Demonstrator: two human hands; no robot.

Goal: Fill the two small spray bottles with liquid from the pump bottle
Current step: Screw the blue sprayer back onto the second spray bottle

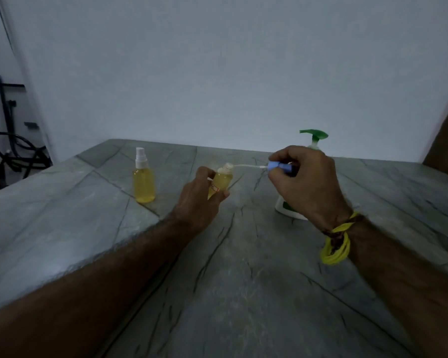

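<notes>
Left hand (201, 195) is gripping the tilted open spray bottle (221, 183); right hand (304, 177) is pinching the blue sprayer head (279, 167), feeding its dip tube (246, 166) in. Steady the neck, then screw down.

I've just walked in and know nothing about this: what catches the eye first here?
At the centre, the left hand holds a tilted yellow-filled small bottle while the right hand holds a blue spray cap, its white tube at the bottle's neck. A capped spray bottle stands left; a green-topped pump bottle peeks behind the right hand.
</notes>
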